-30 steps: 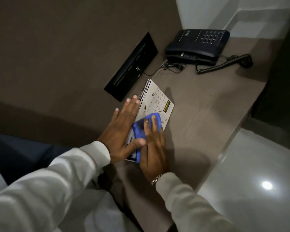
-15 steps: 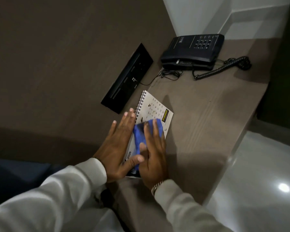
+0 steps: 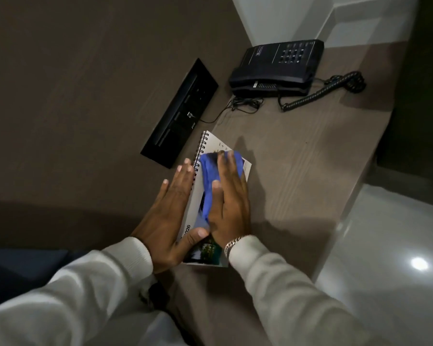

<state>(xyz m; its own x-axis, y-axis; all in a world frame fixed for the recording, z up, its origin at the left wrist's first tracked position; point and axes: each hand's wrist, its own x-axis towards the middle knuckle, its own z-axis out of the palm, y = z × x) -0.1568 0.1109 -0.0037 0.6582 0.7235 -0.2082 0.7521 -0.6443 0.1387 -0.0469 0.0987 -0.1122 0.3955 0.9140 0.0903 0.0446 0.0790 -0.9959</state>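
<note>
Plainly a wiping stroke is in hand; the spiral calendar (image 3: 211,144) lies flat on the desk (image 3: 298,171), well apart from the telephone (image 3: 278,63); the right hand (image 3: 231,211), fingers straight, presses a blue cloth (image 3: 208,171) onto it; the left hand (image 3: 168,216), flat, steadies its spiral edge; the next move probably needs even pressure across the bare page.

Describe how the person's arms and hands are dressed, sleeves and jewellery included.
Both arms wear long, loose, off-white sleeves. The left sleeve ends in a ribbed cuff, and the right sleeve also reaches the wrist. A chain-link metal bracelet sits at the right wrist. The left hand and right hand are bare: no gloves, and no rings show.
</note>
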